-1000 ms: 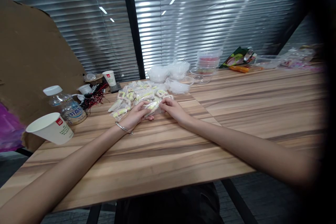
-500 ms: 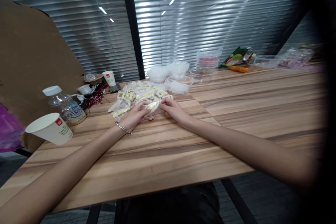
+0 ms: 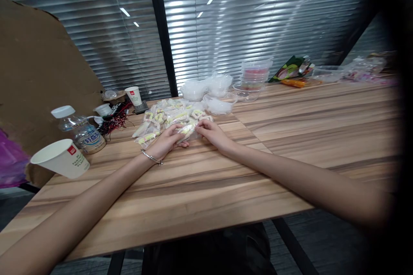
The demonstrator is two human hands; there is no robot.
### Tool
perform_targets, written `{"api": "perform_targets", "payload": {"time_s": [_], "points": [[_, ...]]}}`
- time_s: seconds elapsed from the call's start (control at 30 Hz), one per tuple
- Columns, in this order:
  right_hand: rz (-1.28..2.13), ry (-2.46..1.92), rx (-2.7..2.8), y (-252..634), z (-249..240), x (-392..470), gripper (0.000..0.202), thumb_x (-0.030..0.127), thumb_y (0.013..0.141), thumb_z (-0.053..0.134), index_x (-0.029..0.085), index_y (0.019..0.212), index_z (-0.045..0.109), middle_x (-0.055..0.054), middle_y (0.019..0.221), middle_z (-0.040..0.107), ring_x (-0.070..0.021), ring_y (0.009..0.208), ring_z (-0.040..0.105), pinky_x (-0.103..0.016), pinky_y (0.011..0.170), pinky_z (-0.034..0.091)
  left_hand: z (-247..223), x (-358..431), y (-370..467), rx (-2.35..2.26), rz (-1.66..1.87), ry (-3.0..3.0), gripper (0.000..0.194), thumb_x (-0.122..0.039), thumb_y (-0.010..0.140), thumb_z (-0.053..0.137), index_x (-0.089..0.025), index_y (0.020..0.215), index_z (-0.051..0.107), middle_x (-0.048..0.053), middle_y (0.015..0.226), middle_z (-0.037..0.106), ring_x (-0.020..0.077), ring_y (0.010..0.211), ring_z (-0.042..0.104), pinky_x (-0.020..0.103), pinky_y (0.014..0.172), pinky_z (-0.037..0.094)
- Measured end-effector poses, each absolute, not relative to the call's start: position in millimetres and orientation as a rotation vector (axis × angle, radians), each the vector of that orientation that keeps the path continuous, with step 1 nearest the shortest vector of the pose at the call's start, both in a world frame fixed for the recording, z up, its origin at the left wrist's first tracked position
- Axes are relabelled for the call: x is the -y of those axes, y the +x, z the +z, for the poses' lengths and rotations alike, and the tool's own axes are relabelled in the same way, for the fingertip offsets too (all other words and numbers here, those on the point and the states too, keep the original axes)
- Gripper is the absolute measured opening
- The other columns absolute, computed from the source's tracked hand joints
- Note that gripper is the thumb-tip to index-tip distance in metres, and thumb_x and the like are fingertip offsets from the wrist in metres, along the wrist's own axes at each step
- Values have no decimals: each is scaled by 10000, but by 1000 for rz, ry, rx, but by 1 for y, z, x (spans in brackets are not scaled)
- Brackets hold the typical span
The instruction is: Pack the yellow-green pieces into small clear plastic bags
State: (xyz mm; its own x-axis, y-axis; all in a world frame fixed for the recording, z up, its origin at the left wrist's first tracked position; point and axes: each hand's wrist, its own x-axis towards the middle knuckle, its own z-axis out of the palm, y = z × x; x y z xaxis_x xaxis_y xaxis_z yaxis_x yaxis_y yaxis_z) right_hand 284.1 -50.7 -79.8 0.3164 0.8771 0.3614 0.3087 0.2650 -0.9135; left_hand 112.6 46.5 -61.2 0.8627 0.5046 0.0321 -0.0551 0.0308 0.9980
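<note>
A small clear plastic packet [image 3: 187,130] with pale yellow-green contents is held between my two hands, low over the table. My left hand [image 3: 168,141], with a silver bracelet at the wrist, has its fingers closed on the packet's left side. The fingertips of my right hand [image 3: 211,133] pinch its right end. Just behind the hands lies a pile of similar packets [image 3: 174,114], some with looped yellow and white pieces inside. What exactly the held packet contains is too small to tell.
On the wooden table [image 3: 206,193], a paper cup [image 3: 61,159] and a plastic bottle [image 3: 80,131] stand at the left. Clear bowls [image 3: 219,103] and stacked tubs [image 3: 254,73] are behind the pile. A green package [image 3: 290,68] lies at the back right.
</note>
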Motion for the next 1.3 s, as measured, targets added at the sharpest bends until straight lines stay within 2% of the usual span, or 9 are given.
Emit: {"api": "perform_targets", "payload": {"time_s": [0.67,0.87,1.0,1.13,1.3], "points": [[542,-1295,1226,283,-82,51,142,309,790,514,176,801,561,22,703,499,-121,650,433,-240,609,340,-61,-47,113,-384,441,1498,347,-247,793,623,-174,1097,471,22,862,609,120,726,649,270,767,538],[570,-1282,1257,282,-79,52,138,309,792,514,177,793,557,10,703,516,-131,657,446,-247,606,347,-62,-43,114,-434,589,1542,402,-221,769,636,-214,1136,473,48,1073,564,120,778,636,320,778,548],[561,-1306,1274,282,-79,51,146,318,784,529,175,780,562,3,703,539,-139,675,457,-253,623,357,-64,-43,116,-449,614,1556,343,-238,757,647,-192,1074,524,63,1162,520,135,848,615,337,797,549],[557,-1310,1288,283,-79,52,147,314,790,518,174,782,562,-2,723,555,-144,702,472,-255,638,365,-66,-45,116,-442,592,1553,346,-260,760,655,-193,1072,522,50,1095,551,135,838,615,338,804,543],[627,-1323,1180,279,-73,56,169,332,783,522,180,847,561,12,669,529,-128,610,436,-243,563,329,-65,-45,116,-419,563,1547,315,-278,780,644,-169,1049,520,30,929,605,128,778,631,310,798,536]]}}
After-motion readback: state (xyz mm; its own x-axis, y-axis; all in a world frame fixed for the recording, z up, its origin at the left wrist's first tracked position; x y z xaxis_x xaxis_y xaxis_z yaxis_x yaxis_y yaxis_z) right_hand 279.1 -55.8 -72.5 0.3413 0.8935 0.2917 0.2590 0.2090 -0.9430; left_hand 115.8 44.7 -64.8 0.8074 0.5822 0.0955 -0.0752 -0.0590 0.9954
